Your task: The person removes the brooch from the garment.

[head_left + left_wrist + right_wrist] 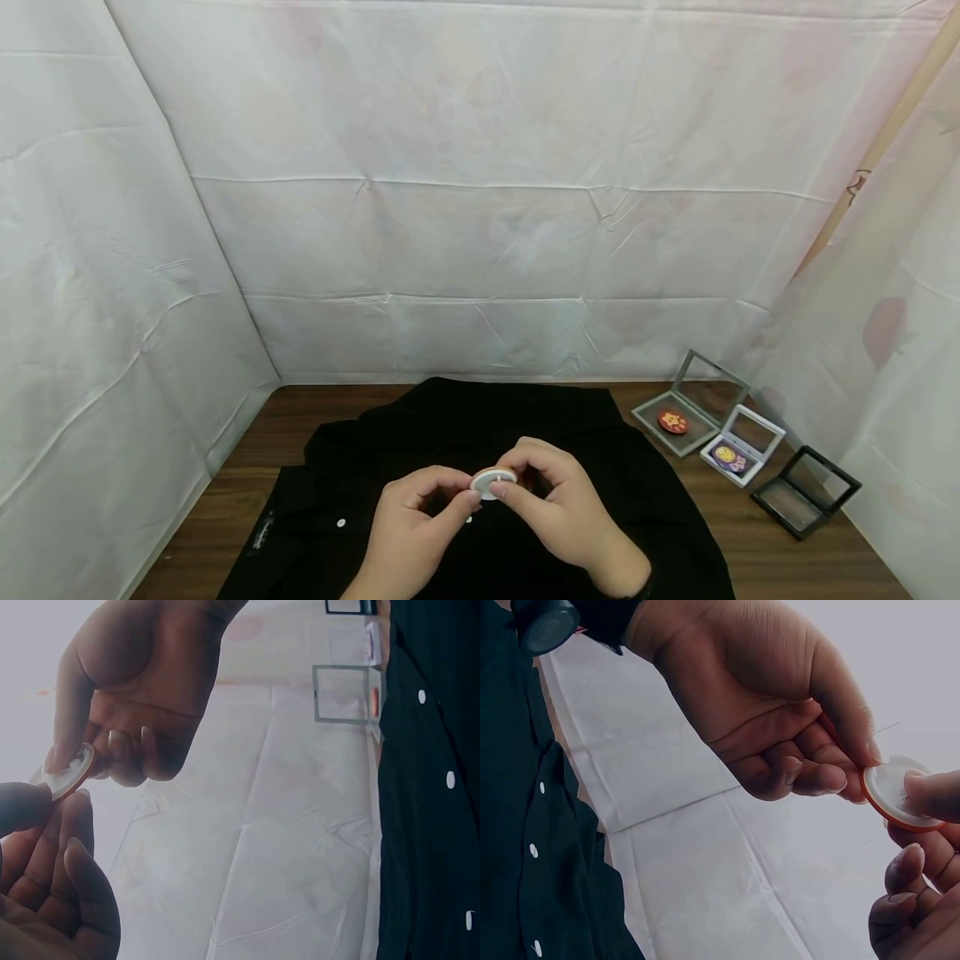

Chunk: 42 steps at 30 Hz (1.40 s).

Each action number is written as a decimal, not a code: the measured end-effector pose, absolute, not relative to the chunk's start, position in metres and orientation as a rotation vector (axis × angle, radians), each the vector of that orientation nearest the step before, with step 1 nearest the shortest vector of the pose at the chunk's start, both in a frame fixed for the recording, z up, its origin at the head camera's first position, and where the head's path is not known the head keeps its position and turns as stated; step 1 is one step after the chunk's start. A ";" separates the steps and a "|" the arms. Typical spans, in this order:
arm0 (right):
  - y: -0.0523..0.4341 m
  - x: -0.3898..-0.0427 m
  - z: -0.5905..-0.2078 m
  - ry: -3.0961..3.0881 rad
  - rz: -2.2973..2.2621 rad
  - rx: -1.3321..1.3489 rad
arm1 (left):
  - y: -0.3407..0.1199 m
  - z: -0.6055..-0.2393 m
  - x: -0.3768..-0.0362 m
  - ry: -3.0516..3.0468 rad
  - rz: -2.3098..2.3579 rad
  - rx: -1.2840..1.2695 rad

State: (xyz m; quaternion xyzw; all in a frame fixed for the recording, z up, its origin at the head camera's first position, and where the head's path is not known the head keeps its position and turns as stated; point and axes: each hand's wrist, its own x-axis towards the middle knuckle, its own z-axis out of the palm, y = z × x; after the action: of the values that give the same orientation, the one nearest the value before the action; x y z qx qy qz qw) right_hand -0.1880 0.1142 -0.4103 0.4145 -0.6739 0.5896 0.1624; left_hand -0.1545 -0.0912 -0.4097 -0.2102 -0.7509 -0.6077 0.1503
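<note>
Both hands pinch one small round badge [492, 482] at the lower middle of the head frame, above the black shirt [420, 433]. The left hand [416, 521] holds its left rim with thumb and fingers, and the right hand [558, 500] grips the right rim. It looks light, stiff and a little smooth, so the rim seems the best place to hold. Three open display cases [693, 404] lie at lower right.
</note>
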 end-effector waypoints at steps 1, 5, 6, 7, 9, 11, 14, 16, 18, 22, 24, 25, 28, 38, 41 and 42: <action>0.114 -0.188 -0.411 -1.917 1.691 1.182 | -0.091 -0.410 -0.154 -2.149 -1.741 -0.613; 0.113 -0.188 -0.412 -1.903 1.701 1.177 | -0.090 -0.410 -0.154 -2.120 -1.724 -0.638; 0.113 -0.187 -0.412 -1.906 1.704 1.172 | -0.090 -0.410 -0.154 -2.113 -1.723 -0.644; 0.113 -0.187 -0.412 -1.907 1.703 1.169 | -0.090 -0.411 -0.154 -2.108 -1.722 -0.646; 0.112 -0.187 -0.413 -1.913 1.705 1.161 | -0.090 -0.411 -0.154 -2.100 -1.723 -0.642; 0.112 -0.186 -0.413 -1.924 1.707 1.149 | -0.090 -0.411 -0.154 -2.101 -1.728 -0.631; 0.111 -0.185 -0.412 -1.935 1.715 1.138 | -0.090 -0.411 -0.154 -2.109 -1.746 -0.607; 0.111 -0.184 -0.411 -1.941 1.725 1.136 | -0.090 -0.411 -0.155 -2.117 -1.752 -0.594; 0.111 -0.184 -0.411 -1.947 1.732 1.135 | -0.090 -0.412 -0.155 -2.126 -1.756 -0.582; 0.111 -0.184 -0.411 -1.972 1.739 1.127 | -0.090 -0.412 -0.155 -2.138 -1.744 -0.565; 0.111 -0.183 -0.412 -1.987 1.741 1.123 | -0.090 -0.412 -0.155 -2.135 -1.725 -0.567; 0.112 -0.183 -0.412 -1.993 1.749 1.125 | -0.089 -0.411 -0.155 -2.130 -1.712 -0.571; 0.114 -0.183 -0.411 -2.017 1.776 1.128 | -0.089 -0.412 -0.154 -2.114 -1.655 -0.590; 0.121 -0.186 -0.401 -2.180 2.005 1.210 | -0.090 -0.417 -0.158 -2.052 -1.380 -0.756; 0.122 -0.187 -0.399 -2.166 2.064 1.286 | -0.089 -0.419 -0.161 -1.996 -1.322 -0.823; 0.122 -0.187 -0.399 -2.164 2.077 1.309 | -0.089 -0.419 -0.162 -1.979 -1.302 -0.838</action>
State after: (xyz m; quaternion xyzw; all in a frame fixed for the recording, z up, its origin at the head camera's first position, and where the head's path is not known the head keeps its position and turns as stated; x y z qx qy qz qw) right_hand -0.1873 0.1219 -0.3987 0.3990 -0.6599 0.6333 -0.0656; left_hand -0.1617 -0.0893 -0.4189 -0.3171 -0.7491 -0.4927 0.3092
